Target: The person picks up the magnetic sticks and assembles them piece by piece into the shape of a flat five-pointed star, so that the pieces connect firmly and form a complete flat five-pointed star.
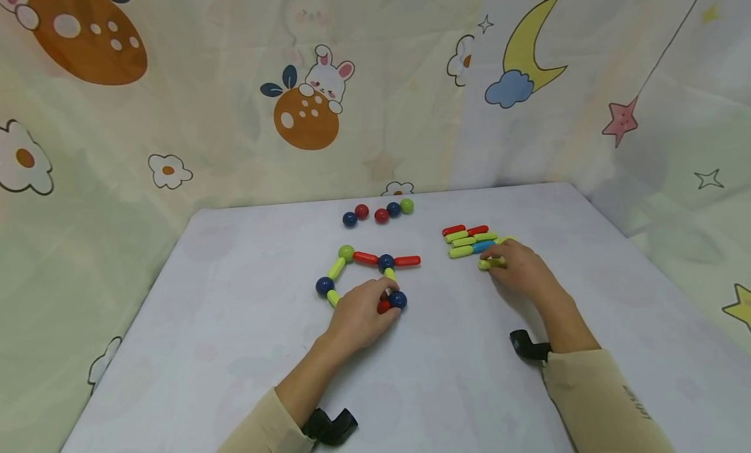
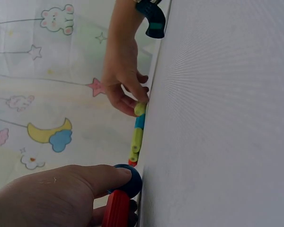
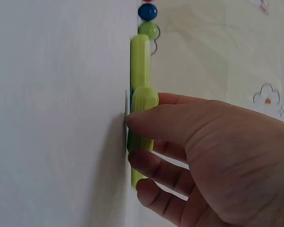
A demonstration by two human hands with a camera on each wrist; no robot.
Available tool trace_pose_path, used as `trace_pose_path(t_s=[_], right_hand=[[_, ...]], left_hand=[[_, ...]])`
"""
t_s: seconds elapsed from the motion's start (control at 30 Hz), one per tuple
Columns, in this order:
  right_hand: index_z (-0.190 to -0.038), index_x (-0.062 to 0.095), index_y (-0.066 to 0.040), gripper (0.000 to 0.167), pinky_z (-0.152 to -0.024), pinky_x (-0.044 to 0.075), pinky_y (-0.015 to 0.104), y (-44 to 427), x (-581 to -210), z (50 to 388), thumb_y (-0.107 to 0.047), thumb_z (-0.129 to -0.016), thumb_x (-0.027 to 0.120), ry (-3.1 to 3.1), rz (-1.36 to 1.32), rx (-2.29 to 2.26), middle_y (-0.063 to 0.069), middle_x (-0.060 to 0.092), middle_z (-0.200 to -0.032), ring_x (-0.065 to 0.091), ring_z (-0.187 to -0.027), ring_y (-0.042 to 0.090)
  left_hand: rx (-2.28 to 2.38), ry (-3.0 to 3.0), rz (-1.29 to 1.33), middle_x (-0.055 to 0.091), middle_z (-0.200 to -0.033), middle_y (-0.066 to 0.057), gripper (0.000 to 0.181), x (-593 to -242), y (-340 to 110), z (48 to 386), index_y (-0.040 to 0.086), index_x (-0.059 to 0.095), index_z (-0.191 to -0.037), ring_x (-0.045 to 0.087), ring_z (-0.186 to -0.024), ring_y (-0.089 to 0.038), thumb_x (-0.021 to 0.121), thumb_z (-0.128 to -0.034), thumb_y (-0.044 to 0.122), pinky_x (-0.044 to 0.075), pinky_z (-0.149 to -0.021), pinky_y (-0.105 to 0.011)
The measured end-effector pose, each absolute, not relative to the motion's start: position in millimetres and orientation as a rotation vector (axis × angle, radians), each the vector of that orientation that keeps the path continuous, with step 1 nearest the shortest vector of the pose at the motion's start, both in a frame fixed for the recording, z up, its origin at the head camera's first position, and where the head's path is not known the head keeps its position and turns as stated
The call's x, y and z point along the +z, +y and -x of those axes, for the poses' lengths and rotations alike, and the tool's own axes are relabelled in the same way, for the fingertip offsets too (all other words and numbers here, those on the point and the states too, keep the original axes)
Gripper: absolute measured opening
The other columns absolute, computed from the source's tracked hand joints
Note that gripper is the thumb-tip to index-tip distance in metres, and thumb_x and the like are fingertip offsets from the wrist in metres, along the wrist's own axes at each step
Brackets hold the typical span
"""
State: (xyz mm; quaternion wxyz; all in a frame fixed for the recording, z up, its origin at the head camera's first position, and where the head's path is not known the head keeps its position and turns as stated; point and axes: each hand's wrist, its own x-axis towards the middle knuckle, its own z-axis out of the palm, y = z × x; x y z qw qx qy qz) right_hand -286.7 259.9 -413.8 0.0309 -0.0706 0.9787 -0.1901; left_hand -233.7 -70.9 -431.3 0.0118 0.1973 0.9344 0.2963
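On the white table, a ring of rods and balls has a green ball [image 1: 346, 253], blue balls and a red rod [image 1: 407, 261] sticking out to the right. My left hand [image 1: 359, 316] holds its near right corner, thumb on the blue ball [image 2: 134, 181] beside a red rod [image 2: 116, 209]; it hides part of the ring's near side. Off to the right, my right hand [image 1: 523, 270] pinches a yellow-green rod [image 3: 146, 100] between thumb and fingers, at the near edge of a group of loose rods [image 1: 461, 251].
Behind the ring lies a row of loose balls [image 1: 381, 216] in red, blue and green. The loose rods beside my right hand are red, blue and yellow-green. A patterned cloth [image 1: 399, 127] hangs behind the table's far edge.
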Motion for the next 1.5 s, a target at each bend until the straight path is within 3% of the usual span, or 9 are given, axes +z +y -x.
trace_pose_path(t_s=[0.5, 0.83, 1.2, 1.5], right_hand=[[-0.122, 0.077, -0.019, 0.028, -0.100, 0.054, 0.054, 202.6, -409.8, 278.2, -0.014, -0.095, 0.072, 3.038, 0.447, -0.519, 0.013, 0.065, -0.128, 0.062, -0.122, 0.035], [-0.123, 0.077, -0.021, 0.029, -0.088, 0.058, 0.041, 171.1, -404.3, 267.6, -0.017, -0.094, 0.075, 2.975, 0.612, -0.464, 0.003, 0.068, -0.109, 0.065, -0.100, 0.022], [-0.117, 0.079, -0.023, 0.027, -0.083, 0.057, 0.032, 147.3, -404.9, 256.1, -0.015, -0.091, 0.079, 2.932, 0.758, -0.407, -0.002, 0.067, -0.105, 0.065, -0.097, 0.015], [-0.118, 0.079, -0.023, 0.030, -0.083, 0.058, 0.032, 139.7, -406.2, 252.6, -0.015, -0.089, 0.081, 2.952, 0.782, -0.367, -0.002, 0.068, -0.104, 0.064, -0.096, 0.015]], left_hand=[[0.931, 2.905, -0.615, 0.071, -0.106, -0.001, 0.036, -430.7, -71.8, 233.2, 0.021, 0.067, -0.128, 0.058, -0.089, -0.014, 0.076, -0.0939, 0.029, 0.049, -0.075, -0.029], [0.913, 2.905, -0.621, 0.071, -0.108, -0.001, 0.037, -429.9, -71.4, 233.3, 0.021, 0.067, -0.129, 0.058, -0.091, -0.015, 0.076, -0.0941, 0.030, 0.050, -0.077, -0.030], [0.852, 2.944, -0.673, 0.072, -0.105, 0.001, 0.036, -432.9, -71.0, 234.1, 0.021, 0.067, -0.128, 0.058, -0.087, -0.013, 0.075, -0.0944, 0.031, 0.048, -0.073, -0.027], [0.871, 2.945, -0.676, 0.071, -0.103, 0.001, 0.035, -432.5, -70.8, 233.9, 0.022, 0.067, -0.127, 0.057, -0.086, -0.014, 0.076, -0.0937, 0.031, 0.048, -0.073, -0.027]])
